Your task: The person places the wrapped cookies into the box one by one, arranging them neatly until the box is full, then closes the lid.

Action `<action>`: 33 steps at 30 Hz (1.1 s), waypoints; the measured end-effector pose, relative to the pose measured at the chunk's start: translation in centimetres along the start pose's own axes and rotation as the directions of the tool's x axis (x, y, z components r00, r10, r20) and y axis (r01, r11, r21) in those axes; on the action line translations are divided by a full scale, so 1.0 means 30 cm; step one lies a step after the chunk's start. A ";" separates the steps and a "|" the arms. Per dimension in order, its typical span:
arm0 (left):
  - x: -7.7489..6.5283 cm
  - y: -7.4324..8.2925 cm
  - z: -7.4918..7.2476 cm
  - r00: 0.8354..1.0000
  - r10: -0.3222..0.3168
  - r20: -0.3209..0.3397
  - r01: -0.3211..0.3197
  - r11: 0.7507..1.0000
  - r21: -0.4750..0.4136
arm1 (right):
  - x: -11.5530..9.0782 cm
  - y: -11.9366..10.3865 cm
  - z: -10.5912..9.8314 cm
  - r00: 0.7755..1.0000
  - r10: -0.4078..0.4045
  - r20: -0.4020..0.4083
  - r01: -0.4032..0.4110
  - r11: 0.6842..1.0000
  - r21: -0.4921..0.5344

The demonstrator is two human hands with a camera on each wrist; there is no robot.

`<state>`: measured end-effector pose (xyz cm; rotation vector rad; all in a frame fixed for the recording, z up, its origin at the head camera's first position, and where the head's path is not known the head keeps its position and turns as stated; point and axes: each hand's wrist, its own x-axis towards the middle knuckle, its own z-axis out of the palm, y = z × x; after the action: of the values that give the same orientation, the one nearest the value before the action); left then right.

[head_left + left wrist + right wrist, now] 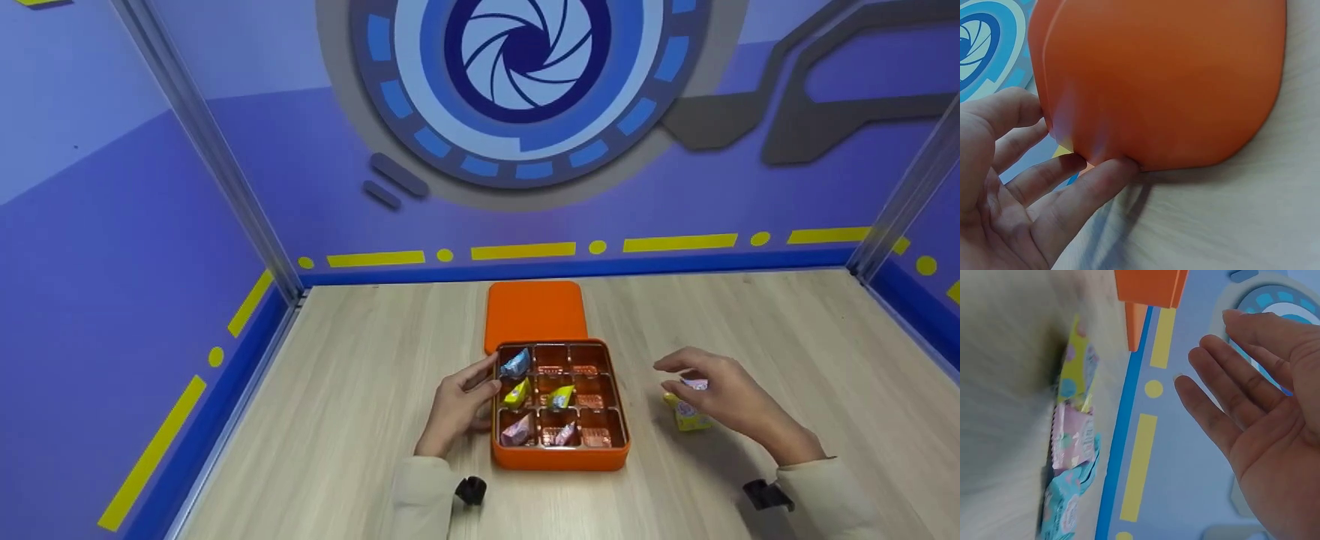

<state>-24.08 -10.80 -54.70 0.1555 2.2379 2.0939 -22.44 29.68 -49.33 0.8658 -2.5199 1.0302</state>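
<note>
An orange box (559,458) with a divided tray sits on the table. Its left column holds a blue wrapped candy (515,364), a yellow one (517,393) and a pink one (517,430), back to front. The middle column has a yellow candy (561,397) in its centre cell and a pink candy (565,433) in front. My left hand (455,405) holds the box's left side, thumb by the rim. To the right, my right hand (720,390) hovers with fingers apart over loose candies: yellow (1078,365), pink (1074,439) and blue (1067,500).
An orange lid (536,311) lies directly behind the box. Purple panels (247,165) wall in the wooden table (360,360) at the back and both sides. Metal posts (210,150) stand at the back corners.
</note>
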 end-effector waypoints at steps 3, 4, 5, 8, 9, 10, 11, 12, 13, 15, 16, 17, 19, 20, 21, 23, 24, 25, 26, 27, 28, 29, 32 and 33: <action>0.001 -0.001 0.001 1.000 0.001 0.000 -0.001 1.000 -0.003 | -0.014 0.012 0.001 1.000 0.016 -0.016 -0.016 1.000 -0.022; 0.001 -0.002 0.001 1.000 0.003 0.002 -0.003 1.000 -0.004 | -0.018 0.015 0.001 1.000 0.022 -0.020 -0.022 0.999 -0.028; 0.001 -0.002 0.001 1.000 0.006 0.002 -0.006 1.000 -0.003 | -0.023 0.018 0.001 0.999 0.028 -0.021 -0.029 0.999 -0.032; 0.003 -0.003 0.002 1.000 0.015 0.002 -0.015 1.000 0.002 | -0.035 0.027 0.001 0.998 0.061 -0.015 -0.062 0.997 -0.036; 0.003 -0.003 0.002 1.000 0.016 0.002 -0.016 1.000 0.000 | -0.038 0.029 0.000 0.997 0.079 -0.010 -0.080 0.996 -0.043; 0.003 -0.004 0.002 1.000 0.015 0.001 -0.015 1.000 -0.002 | -0.041 0.031 -0.001 0.995 0.099 -0.003 -0.099 0.994 -0.050; 0.002 -0.004 0.002 1.000 0.014 0.001 -0.014 1.000 -0.006 | -0.045 0.033 -0.002 0.993 0.120 0.004 -0.120 0.991 -0.055; 0.002 -0.004 0.002 1.000 0.012 0.000 -0.012 1.000 -0.008 | -0.048 0.034 -0.004 0.990 0.142 0.009 -0.141 0.988 -0.065; 0.001 -0.004 0.002 1.000 0.008 0.000 -0.008 1.000 -0.014 | -0.051 0.035 -0.006 0.987 0.162 0.014 -0.161 0.984 -0.075; 0.000 -0.003 0.002 1.000 0.008 -0.001 -0.008 1.000 -0.019 | -0.056 0.037 -0.009 0.981 0.191 0.018 -0.189 0.977 -0.100; -0.001 -0.003 0.002 1.000 0.008 -0.002 -0.008 1.000 -0.020 | -0.058 0.039 -0.011 0.980 0.197 0.016 -0.194 0.975 -0.109; -0.001 -0.002 0.002 1.000 0.009 -0.004 -0.009 1.000 -0.020 | -0.060 0.041 -0.012 0.980 0.201 0.017 -0.197 0.973 -0.118; 0.000 -0.002 0.003 1.000 0.013 -0.007 -0.013 1.000 -0.017 | -0.064 0.045 -0.013 0.978 0.207 0.019 -0.203 0.970 -0.136; 0.001 -0.002 0.003 1.000 0.015 -0.007 -0.015 1.000 -0.014 | -0.065 0.046 -0.014 0.976 0.215 0.021 -0.209 0.967 -0.145; 0.001 -0.001 0.004 1.000 0.018 -0.008 -0.018 1.000 -0.011 | -0.066 0.047 -0.016 0.974 0.225 0.025 -0.219 0.964 -0.152; 0.001 -0.001 0.005 1.000 0.025 -0.009 -0.025 1.000 -0.004 | -0.068 0.050 -0.018 0.967 0.253 0.041 -0.244 0.957 -0.157; 0.001 0.000 0.006 0.999 0.033 -0.007 -0.033 0.999 0.000 | -0.069 0.050 -0.019 0.961 0.273 0.048 -0.262 0.952 -0.157; 0.000 0.000 0.006 0.999 0.040 -0.006 -0.040 0.999 0.003 | -0.070 0.050 -0.021 0.954 0.293 0.056 -0.281 0.947 -0.157; -0.001 0.000 0.006 0.999 0.043 -0.005 -0.043 0.999 0.004 | -0.071 0.051 -0.022 0.948 0.313 0.063 -0.300 0.941 -0.157; -0.002 0.001 0.006 0.999 0.045 -0.004 -0.045 0.999 0.004 | -0.071 0.052 -0.023 0.942 0.329 0.071 -0.315 0.936 -0.156; -0.001 0.001 0.006 0.999 0.046 -0.003 -0.046 0.999 0.003 | -0.072 0.054 -0.023 0.936 0.342 0.076 -0.328 0.932 -0.154; -0.002 0.001 0.006 0.999 0.051 -0.002 -0.051 0.999 0.003 | -0.073 0.056 -0.023 0.932 0.355 0.080 -0.340 0.928 -0.153; -0.002 0.000 0.006 0.999 0.044 -0.004 -0.044 0.999 0.003 | -0.076 0.060 -0.022 0.921 0.381 0.082 -0.365 0.918 -0.157; -0.002 0.000 0.005 0.999 0.046 -0.004 -0.046 0.999 0.006 | -0.077 0.063 -0.022 0.921 0.381 0.081 -0.366 0.917 -0.159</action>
<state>-23.99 -10.65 -54.71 0.2054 2.2645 2.1117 -21.81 32.19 -50.94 0.4161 -2.8852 0.9114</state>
